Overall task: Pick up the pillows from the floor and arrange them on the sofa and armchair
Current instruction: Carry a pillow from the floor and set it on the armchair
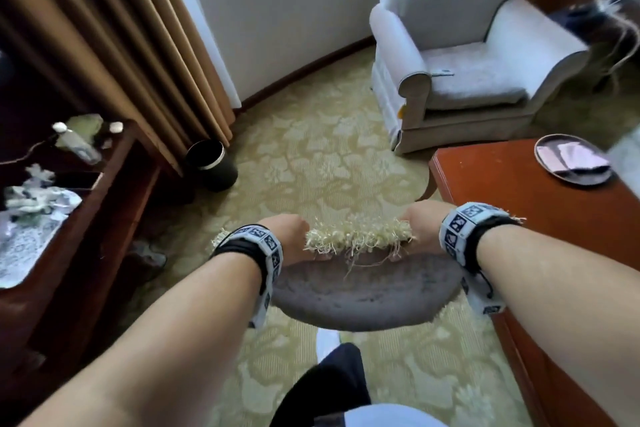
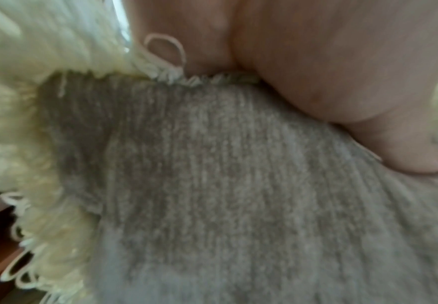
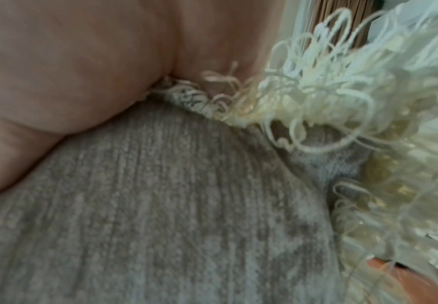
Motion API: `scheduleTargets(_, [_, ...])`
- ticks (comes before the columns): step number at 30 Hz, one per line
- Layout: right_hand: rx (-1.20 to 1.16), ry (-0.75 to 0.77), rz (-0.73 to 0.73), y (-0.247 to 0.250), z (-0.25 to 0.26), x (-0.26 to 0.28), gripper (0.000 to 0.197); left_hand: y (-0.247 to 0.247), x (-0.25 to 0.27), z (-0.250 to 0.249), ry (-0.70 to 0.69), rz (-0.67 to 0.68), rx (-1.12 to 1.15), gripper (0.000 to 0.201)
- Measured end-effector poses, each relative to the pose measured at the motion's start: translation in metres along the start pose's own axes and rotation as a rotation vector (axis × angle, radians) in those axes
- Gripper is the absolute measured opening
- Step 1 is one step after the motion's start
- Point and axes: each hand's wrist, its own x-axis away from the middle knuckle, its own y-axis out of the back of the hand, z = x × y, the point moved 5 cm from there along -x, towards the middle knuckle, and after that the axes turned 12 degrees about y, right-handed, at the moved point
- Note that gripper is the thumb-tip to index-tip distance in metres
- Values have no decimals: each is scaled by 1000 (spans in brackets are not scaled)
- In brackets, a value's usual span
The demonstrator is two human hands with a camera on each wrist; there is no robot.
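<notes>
A grey velvety pillow with a cream fringe hangs in the air in front of me, above the carpet. My left hand grips its upper edge on the left, and my right hand grips the same edge on the right. In the left wrist view the thumb presses on the grey fabric beside the fringe. The right wrist view shows the thumb on the same cloth. A pale grey armchair with a bare seat stands ahead at the upper right.
A red-brown coffee table with a dark oval tray stands at my right. A dark wooden cabinet with a bottle and ornaments is on the left, a black waste bin near the tan curtain. Patterned carpet lies between me and the armchair.
</notes>
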Motion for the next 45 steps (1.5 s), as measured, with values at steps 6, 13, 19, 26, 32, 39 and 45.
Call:
scheduleTargets(6, [-69, -105, -76, 112, -75, -44, 20, 127, -115, -26, -117, -35, -113, 28])
scheduleTargets(13, [-87, -168, -153, 189, -194, -112, 17, 242, -242, -95, -204, -95, -192, 58])
scheduleTargets(19, [-97, -160, -155, 259, -306, -183, 22, 324, -348, -155, -205, -129, -181, 33])
scheduleTargets(26, [-131, -129, -192, 361, -413, -248, 19, 420, -448, -200, -182, -135, -186, 37])
scheduleTargets(32, [-138, -140, -178, 416, -482, -324, 27, 476, -552, -219, -195, -108, -210, 43])
scheduleTargets(39, [-84, -226, -108, 505, -574, -412, 21, 561, -705, -259, -293, -64, -145, 67])
scheduleTargets(45, [-69, -364, -143, 571, -650, -414, 17, 643, -789, -324, -412, -136, -182, 45])
